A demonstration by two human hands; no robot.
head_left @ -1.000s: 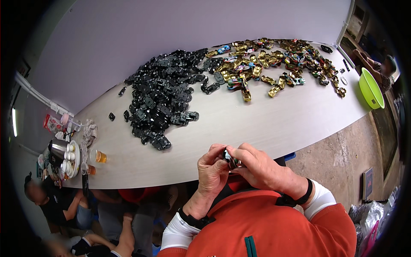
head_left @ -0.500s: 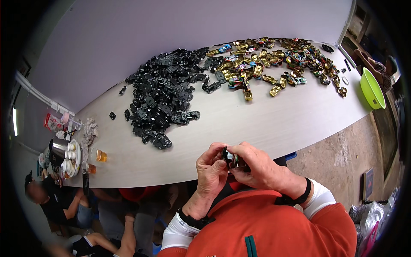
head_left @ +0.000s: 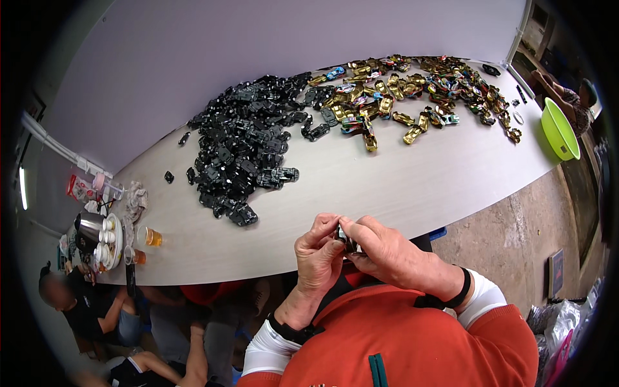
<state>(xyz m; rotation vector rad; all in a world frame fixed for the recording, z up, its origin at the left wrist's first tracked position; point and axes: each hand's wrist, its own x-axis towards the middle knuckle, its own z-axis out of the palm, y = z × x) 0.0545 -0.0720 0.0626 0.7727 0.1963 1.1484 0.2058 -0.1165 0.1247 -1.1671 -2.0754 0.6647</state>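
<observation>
My left hand (head_left: 316, 257) and my right hand (head_left: 387, 250) meet at the table's near edge, both closed round a small toy car (head_left: 344, 237). Dark and shiny surfaces of it show between the fingers; most of it is covered. Thumbs and fingertips of both hands press on it from either side. Beyond my hands, to the left, lies a large heap of black toy car bases (head_left: 238, 142). Farther back and to the right spread many toy car bodies (head_left: 371, 103), gold and multicoloured, some turned upside down.
A lime green basin (head_left: 560, 129) stands at the table's right end. On the left are a round tray (head_left: 113, 242) with white cups, a steel kettle (head_left: 89, 226), two glasses of amber drink (head_left: 152, 237) and a crumpled cloth (head_left: 137, 198). Other people sit at lower left and far right.
My right fingers have closed farther over the toy car, so less of it shows. My left hand stays nearly where it was. The heaps look the same.
</observation>
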